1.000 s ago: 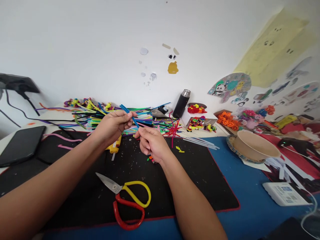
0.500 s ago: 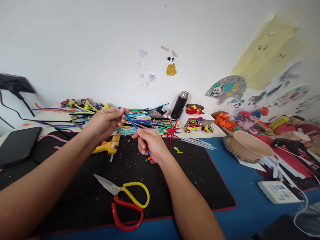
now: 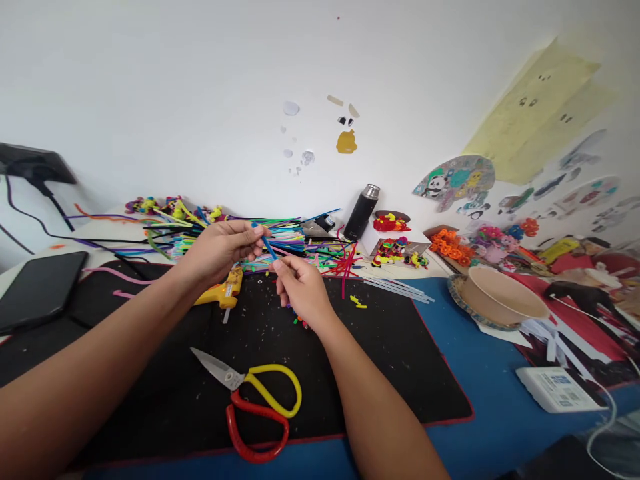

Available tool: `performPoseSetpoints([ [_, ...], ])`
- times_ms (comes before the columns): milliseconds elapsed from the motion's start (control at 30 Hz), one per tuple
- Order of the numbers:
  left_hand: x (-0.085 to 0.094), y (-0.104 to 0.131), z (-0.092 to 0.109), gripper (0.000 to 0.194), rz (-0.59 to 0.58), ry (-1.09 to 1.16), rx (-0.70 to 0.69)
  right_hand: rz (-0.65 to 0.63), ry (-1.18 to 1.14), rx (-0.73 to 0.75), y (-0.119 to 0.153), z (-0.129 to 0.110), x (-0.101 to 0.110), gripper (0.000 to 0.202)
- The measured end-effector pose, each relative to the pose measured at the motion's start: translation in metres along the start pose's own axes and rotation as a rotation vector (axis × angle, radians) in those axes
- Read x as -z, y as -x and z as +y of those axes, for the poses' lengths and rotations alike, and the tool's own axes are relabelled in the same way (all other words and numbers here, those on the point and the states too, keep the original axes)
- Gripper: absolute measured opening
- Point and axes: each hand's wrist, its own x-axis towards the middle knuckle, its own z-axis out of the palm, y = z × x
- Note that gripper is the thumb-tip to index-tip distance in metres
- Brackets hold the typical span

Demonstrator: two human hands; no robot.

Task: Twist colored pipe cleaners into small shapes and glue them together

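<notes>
A short blue pipe cleaner (image 3: 269, 249) stretches between my two hands above the black mat (image 3: 395, 360). Its upper end is pinched in my left hand (image 3: 227, 245), between thumb and forefinger. My right hand (image 3: 301, 287) grips the lower end the same way. Beneath the left wrist lies a yellow glue gun (image 3: 223, 290), partly hidden by the arm. Scissors (image 3: 250, 393) with one yellow and one red handle rest nearer to me, blades slightly apart. Small coloured bits (image 3: 300, 323) show just under the right hand.
Behind my hands spreads a pile of coloured pipe cleaners (image 3: 285, 235). A black thermos (image 3: 363, 212) stands by the wall, beside a white box with small figures. Clear glue sticks (image 3: 400, 291) lie on the right, near a beige bowl (image 3: 505, 293). A phone (image 3: 45, 290) is at left.
My left hand has come slightly right and down, nearer to the right hand, so less of the blue pipe cleaner shows between them. The camera view has shifted a little.
</notes>
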Motion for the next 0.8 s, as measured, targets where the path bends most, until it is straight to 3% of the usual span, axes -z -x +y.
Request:
performPoseSetpoints([
  [167,-0.0031,0.0007,-0.0084,0.028,-0.098,-0.010,0.051,-0.020,0.046,0.018,0.0006,0.0016,-0.0002,0.033],
  [400,-0.0063,0.0028,-0.0085,0.032,-0.122,-0.027,0.073,-0.027,-0.115,-0.034,-0.0001,-0.0061,0.0014,0.040],
  [800,-0.0060,0.0049,-0.0086,0.029,-0.291,-0.100,0.088,-0.048,-0.263,-0.099,-0.0020,0.0004,0.0011,0.047],
])
